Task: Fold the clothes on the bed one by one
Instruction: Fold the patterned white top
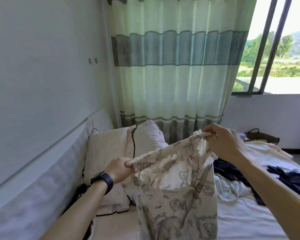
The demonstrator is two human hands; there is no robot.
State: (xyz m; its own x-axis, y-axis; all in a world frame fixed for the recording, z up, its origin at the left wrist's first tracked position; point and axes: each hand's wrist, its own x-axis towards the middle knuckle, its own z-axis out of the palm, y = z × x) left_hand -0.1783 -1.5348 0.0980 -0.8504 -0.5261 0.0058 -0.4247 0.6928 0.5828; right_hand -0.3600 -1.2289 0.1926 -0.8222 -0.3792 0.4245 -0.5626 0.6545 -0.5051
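Cream cotton, printed with grey sketches, is bunching inside both of your pinches. Your left fingers (127, 164) are curling tight round one end of the top hem, and your right fingertips (208, 134) are nipping the other end — neither hand is carrying anything else. Moving outward, your left hand (119, 168) is sitting lower and nearer to you, with a watch (102, 179) on the wrist. Your right hand (222, 144) is reaching higher and farther away, so the hem between them is slanting upward from left to right. The printed garment (177, 187) is hanging down from that line, its long axis pointing toward the bed (241, 219). Its lower end is running out of view, so whether it is touching the mattress cannot be told. It is dangling between the pillows (107, 148) on your left and the dark clothes (284, 177) lying on your right. Judging by this, you are needing to level the hem first — right hand down or left hand up — before laying the piece flat.
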